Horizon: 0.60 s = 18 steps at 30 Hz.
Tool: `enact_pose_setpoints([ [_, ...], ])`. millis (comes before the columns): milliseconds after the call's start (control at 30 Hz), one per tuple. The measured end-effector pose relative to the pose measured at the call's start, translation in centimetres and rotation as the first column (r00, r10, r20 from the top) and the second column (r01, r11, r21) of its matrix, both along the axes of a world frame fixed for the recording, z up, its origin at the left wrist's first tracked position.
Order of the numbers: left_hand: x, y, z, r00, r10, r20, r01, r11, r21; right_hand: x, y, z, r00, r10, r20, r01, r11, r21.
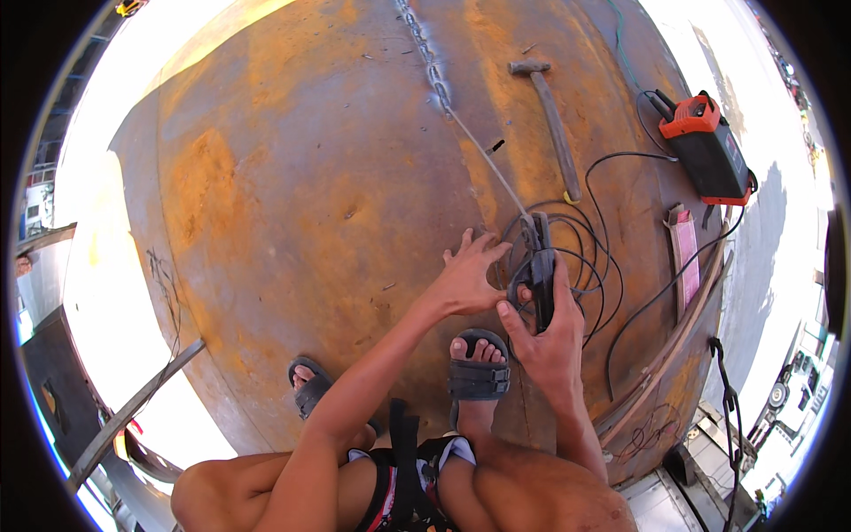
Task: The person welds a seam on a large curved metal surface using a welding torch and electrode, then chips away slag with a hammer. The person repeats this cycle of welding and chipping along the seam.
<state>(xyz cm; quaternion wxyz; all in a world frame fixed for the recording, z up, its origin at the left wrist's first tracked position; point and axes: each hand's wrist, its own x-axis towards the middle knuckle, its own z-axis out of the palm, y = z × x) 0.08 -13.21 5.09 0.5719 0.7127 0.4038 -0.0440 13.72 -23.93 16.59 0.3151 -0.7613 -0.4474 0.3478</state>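
Observation:
My right hand (pixel 548 332) is wrapped around a black electrode holder (pixel 542 275). A thin grey welding rod (pixel 489 161) is clamped in its jaws and slants up and left. The rod's far tip meets the lower end of a rough silvery weld bead (pixel 430 64) on the rusty steel plate (pixel 292 195). My left hand (pixel 472 273) is beside the holder, fingers spread over the plate and the thumb side close to the holder. Whether it touches the holder I cannot tell. Black cable (pixel 605 257) lies in loops around and to the right of the holder.
A hammer (pixel 551 124) lies right of the rod. At the right edge stand an orange and black welding machine (pixel 709 149) and a pink packet (pixel 683 253), with wooden strips (pixel 660 363) nearby. My sandalled feet (pixel 479 363) rest on the plate. A bent metal bar (pixel 133 412) juts in at left.

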Motion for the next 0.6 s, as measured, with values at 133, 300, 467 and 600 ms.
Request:
enact_pose_setpoints([
  [133,0.2,0.0,0.4,1.000,-0.007,-0.013,0.007,1.000,-0.008,0.2,-0.2,-0.2,0.999,0.022,0.029,-0.022,1.000,-0.010],
  [300,0.2,-0.1,0.5,0.999,-0.027,-0.026,0.027,1.000,0.012,0.0,-0.3,0.7,0.999,0.034,0.009,-0.034,0.999,0.003],
  [467,0.3,-0.3,0.4,0.999,-0.035,-0.037,0.036,0.999,0.030,0.0,-0.3,1.1,1.000,0.019,-0.020,-0.019,1.000,-0.019],
  [600,0.4,-0.4,0.3,0.999,-0.038,-0.035,0.039,0.999,0.028,0.0,-0.6,0.7,1.000,0.015,0.009,-0.015,1.000,0.023],
])
